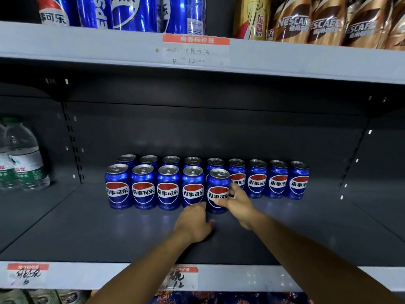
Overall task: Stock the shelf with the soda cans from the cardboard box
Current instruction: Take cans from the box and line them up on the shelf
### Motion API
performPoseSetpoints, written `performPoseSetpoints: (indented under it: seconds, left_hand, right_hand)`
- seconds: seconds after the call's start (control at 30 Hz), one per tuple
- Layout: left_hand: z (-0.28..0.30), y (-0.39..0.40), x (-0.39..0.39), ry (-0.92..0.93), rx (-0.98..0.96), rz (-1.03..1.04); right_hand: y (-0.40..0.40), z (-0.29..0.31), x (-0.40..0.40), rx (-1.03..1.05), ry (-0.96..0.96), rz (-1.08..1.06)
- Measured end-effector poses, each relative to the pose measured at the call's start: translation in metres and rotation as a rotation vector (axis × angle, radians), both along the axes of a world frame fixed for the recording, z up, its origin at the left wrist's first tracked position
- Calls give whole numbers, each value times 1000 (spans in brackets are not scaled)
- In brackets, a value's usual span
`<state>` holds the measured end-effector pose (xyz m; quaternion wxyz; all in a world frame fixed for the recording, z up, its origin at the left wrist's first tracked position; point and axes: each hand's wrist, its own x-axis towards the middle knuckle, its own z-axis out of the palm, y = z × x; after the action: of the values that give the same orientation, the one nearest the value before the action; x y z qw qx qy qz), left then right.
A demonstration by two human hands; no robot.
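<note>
Several blue Pepsi cans stand in two rows on the dark grey shelf (87, 233). The back row runs the full width of the group; the front row has several cans from the left. My right hand (237, 204) grips the rightmost front-row can (218, 189), thumb across its label and fingers round its right side. The can stands upright on the shelf, close beside its neighbour (192, 188). My left hand (195, 222) rests on the shelf just in front of these two cans, fingers curled loosely, fingertips near the base of the neighbour. The cardboard box is out of view.
Water bottles (24, 159) stand in the bay at the far left behind a perforated upright (72, 141). The shelf above holds tall Pepsi cans (131, 14) and Nescafe cans (324, 23). Price labels (196, 50) sit on the shelf edges. More goods show below.
</note>
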<state>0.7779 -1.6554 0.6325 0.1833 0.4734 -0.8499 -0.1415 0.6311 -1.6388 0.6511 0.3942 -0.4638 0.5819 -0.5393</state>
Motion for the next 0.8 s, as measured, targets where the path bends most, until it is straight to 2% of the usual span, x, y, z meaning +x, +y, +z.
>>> performPoseSetpoints:
  seconds: [0.3,0.8]
  left_hand:
    - [1,-1,-4,-19,-29,22]
    - [3,3,-6,-56,-16,35]
  right_hand:
    - [-4,-5,-3,-19,-13,8]
    - [-5,-15,-4,21,89,-1]
